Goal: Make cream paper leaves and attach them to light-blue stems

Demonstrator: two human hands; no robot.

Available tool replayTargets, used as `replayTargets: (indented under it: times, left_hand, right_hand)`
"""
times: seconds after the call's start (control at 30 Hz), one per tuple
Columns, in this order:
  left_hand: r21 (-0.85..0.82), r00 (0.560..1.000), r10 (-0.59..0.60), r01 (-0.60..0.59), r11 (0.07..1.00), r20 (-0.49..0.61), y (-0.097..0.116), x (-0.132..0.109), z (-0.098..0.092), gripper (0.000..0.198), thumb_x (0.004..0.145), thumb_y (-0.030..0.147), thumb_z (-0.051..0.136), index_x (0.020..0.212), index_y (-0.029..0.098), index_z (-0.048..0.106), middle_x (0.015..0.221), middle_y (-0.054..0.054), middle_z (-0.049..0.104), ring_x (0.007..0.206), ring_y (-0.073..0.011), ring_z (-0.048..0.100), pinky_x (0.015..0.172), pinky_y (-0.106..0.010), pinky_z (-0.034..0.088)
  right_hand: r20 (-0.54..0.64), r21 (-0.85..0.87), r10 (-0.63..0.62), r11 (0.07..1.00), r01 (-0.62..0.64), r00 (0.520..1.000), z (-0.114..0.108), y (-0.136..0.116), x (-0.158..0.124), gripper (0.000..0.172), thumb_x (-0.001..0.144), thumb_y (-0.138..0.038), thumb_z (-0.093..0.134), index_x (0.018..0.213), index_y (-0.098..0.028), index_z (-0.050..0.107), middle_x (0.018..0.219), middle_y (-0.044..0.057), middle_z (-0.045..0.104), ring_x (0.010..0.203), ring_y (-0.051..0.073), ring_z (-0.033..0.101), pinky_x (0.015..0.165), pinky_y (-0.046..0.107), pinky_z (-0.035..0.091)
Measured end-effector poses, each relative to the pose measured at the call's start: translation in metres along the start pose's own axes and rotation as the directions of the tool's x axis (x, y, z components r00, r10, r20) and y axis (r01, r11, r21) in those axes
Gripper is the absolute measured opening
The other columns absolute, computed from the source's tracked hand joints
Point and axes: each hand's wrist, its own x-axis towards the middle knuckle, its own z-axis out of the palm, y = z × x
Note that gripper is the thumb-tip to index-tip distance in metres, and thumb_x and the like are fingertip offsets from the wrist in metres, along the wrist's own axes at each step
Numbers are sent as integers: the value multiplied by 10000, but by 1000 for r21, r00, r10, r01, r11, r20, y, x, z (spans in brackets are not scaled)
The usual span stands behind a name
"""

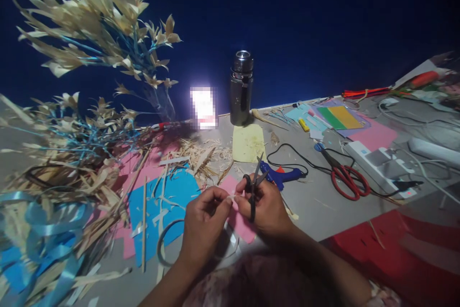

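My left hand (pixel 204 221) is closed in a pinch, thumb against fingertips, on a small pale strip (pixel 233 197). Facing it, my right hand (pixel 269 209) has small dark-handled scissors (pixel 257 178) hooked on its fingers, their blades spread and pointing up and away. Its thumb and fingertip also meet at the strip, whose shape is mostly hidden. Beneath the hands lies a pink sheet (pixel 242 225). A blue glue gun (pixel 283 177) rests just beyond my right hand. Beside my left wrist are a ring-shaped roll (pixel 160 249) and a blue sheet (pixel 149 201).
Dried-leaf flowers on blue stems (pixel 118 48) rise at the left, above leaf scraps (pixel 204 153) and blue ribbon (pixel 53 230). A dark flask (pixel 241 96) stands behind a yellow sheet (pixel 244 142). Red-handled scissors (pixel 350 183) and a white power strip (pixel 373 165) lie right, with cords around.
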Motion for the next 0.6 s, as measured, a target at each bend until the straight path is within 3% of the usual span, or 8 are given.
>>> replayTargets:
  times: [0.1, 0.17, 0.27, 0.33, 0.4, 0.47, 0.6]
  left_hand:
    - [-122, 998, -58, 58, 991, 8, 2, 3, -2, 164, 766, 290, 716, 669, 180, 642, 607, 15, 623, 583, -138, 551, 581, -249, 415]
    - [-207, 996, -88, 90, 974, 18, 5, 6, -6, 140, 755, 270, 719, 674, 185, 644, 587, 25, 618, 557, -131, 543, 569, -245, 414]
    - [-228, 998, -66, 64, 972, 0, 9, 8, -13, 112, 737, 230, 724, 657, 186, 659, 621, 13, 660, 598, -136, 589, 606, -239, 444]
    - [-217, 999, -33, 31, 976, -6, 10, 10, -17, 108, 719, 201, 726, 635, 186, 660, 656, 5, 685, 631, -139, 617, 625, -234, 457]
    - [-195, 1000, -30, 31, 980, 8, 11, 10, -19, 111, 713, 195, 728, 627, 185, 658, 645, 6, 685, 610, -138, 622, 612, -233, 459]
    - [-159, 998, -53, 57, 986, 27, 12, 10, -18, 126, 714, 212, 730, 617, 183, 654, 599, 9, 669, 566, -138, 617, 578, -233, 450]
    - [-91, 996, -91, 92, 992, 7, 19, 10, -13, 148, 687, 230, 714, 574, 184, 631, 536, 11, 647, 519, -139, 610, 533, -227, 427]
  right_hand:
    - [62, 41, 67, 997, -70, 996, -5, 0, 0, 323, 665, -369, 834, 803, -182, 609, 593, -67, 489, 518, 93, 426, 481, 202, 352]
    - [214, 61, 121, 989, -137, 969, -14, 1, 1, 387, 681, -460, 847, 803, -169, 623, 637, -34, 563, 546, 105, 484, 505, 209, 382]
    - [534, 77, 131, 976, -202, 835, -31, 6, 1, 560, 759, -697, 717, 775, -143, 642, 679, 39, 650, 568, 128, 544, 531, 229, 411]
    - [664, 71, 138, 967, -246, 735, -41, 10, 0, 663, 757, -791, 641, 740, -129, 645, 653, 50, 644, 545, 121, 521, 516, 224, 393]
    - [721, 25, 200, 949, -314, 664, -47, 13, -1, 634, 731, -756, 688, 708, -124, 645, 602, 19, 597, 512, 102, 468, 480, 207, 351]
    - [728, -55, 288, 929, -366, 622, -50, 14, -2, 489, 728, -599, 759, 676, -129, 635, 558, -22, 532, 486, 83, 407, 453, 195, 308]
    - [685, -175, 365, 922, -345, 631, -50, 14, -1, 265, 723, -314, 717, 583, -150, 564, 527, -58, 428, 495, 72, 333, 454, 188, 279]
